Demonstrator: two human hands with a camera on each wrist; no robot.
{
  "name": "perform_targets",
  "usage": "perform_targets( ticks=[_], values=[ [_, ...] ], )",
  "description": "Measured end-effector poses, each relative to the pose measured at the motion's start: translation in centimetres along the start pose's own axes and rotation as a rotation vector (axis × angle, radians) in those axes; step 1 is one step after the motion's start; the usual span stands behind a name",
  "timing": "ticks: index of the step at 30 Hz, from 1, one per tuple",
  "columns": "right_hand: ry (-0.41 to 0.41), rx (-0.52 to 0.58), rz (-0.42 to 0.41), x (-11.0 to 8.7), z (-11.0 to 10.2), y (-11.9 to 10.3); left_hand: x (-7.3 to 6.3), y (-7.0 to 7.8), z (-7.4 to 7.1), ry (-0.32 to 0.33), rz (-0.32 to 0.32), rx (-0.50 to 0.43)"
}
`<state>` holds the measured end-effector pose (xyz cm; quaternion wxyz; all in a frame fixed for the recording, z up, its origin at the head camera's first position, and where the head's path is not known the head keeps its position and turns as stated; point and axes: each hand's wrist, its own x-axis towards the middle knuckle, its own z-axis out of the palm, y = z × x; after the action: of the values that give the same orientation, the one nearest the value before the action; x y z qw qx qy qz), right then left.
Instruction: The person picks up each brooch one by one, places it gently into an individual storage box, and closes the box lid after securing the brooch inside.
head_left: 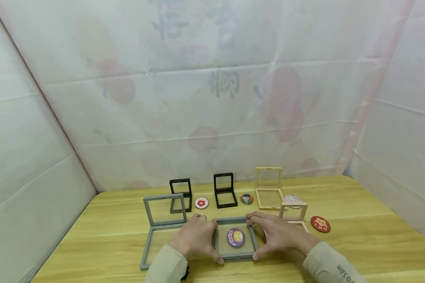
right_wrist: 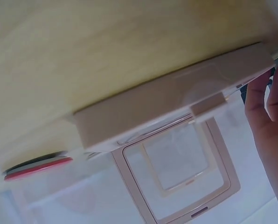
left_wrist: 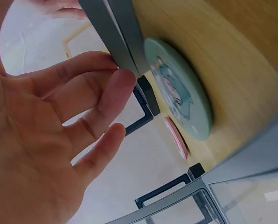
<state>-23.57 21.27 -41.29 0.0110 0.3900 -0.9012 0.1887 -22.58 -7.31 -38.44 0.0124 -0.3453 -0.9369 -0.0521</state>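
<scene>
Both hands hold the sides of a grey display frame (head_left: pixel 238 256) flat on the table. A purple round badge (head_left: pixel 235 237) with a yellow cartoon figure shows inside its clear window. My left hand (head_left: pixel 196 237) grips the left side, thumb at the near corner and fingers at the far one. On the right side, my right hand (head_left: pixel 279 234) grips likewise. In the left wrist view, left fingertips touch the frame's grey edge (left_wrist: pixel 113 37); a green badge (left_wrist: pixel 178 88) lies close by, hidden in the head view. The right wrist view shows only part of the right hand (right_wrist: pixel 274 121).
Left stands an open grey frame (head_left: pixel 146 247). Behind are two open black frames (head_left: pixel 228 205) and an open cream frame (head_left: pixel 269 189). A pinkish frame (head_left: pixel 293 204) stands beside the right hand. Badges include a white flower one (head_left: pixel 201 203) and a red one (head_left: pixel 320 224).
</scene>
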Motion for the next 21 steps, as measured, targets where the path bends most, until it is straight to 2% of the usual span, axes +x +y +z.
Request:
perform_targets(
  ticks=[5, 15, 21],
  values=[
    [0.01, -0.019, -0.005, -0.03, -0.11, -0.27, 0.02, 0.26, -0.1, 0.019, 0.001, 0.019],
    [-0.014, 0.028, 0.023, -0.07, -0.38, -0.78, -0.25, 0.46, 0.2, -0.004, -0.019, -0.004],
    [-0.024, 0.001, 0.024, 0.09, -0.72, -0.94, -0.14, 1.07, 0.1, 0.033, -0.016, 0.063]
  ],
)
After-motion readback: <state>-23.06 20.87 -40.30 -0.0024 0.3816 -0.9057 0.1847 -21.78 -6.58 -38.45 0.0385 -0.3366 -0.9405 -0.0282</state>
